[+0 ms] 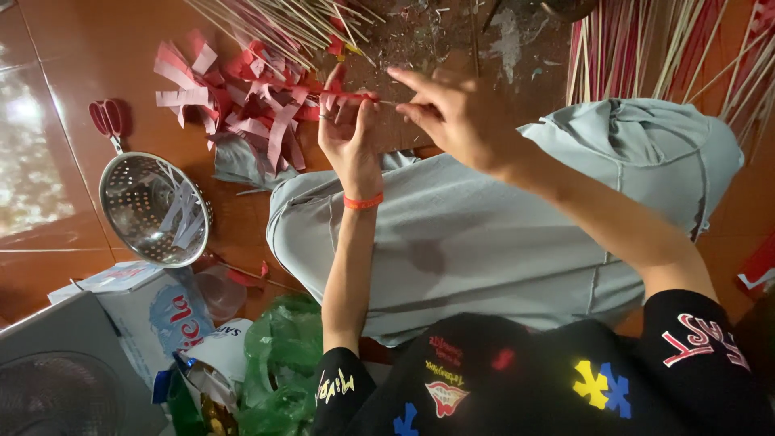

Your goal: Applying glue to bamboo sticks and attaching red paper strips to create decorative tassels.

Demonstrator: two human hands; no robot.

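I sit on a floor with my knees bent in grey trousers. My left hand [347,129], with an orange band on the wrist, pinches a thin stick [359,97] partly wrapped in a red paper strip. My right hand [452,113] holds the same stick from the right, its thumb and forefinger closed on it. Both hands hover just above my left knee. Beyond them lies a loose pile of red and pink paper strips [242,105].
A heap of bare thin sticks [299,28] lies at the top. Red-tipped sticks [646,48] fan out at upper right. A metal colander [153,210] with a red handle holds paper strips. A cardboard box [153,311], a green plastic bag [282,355] and a fan [56,387] sit at lower left.
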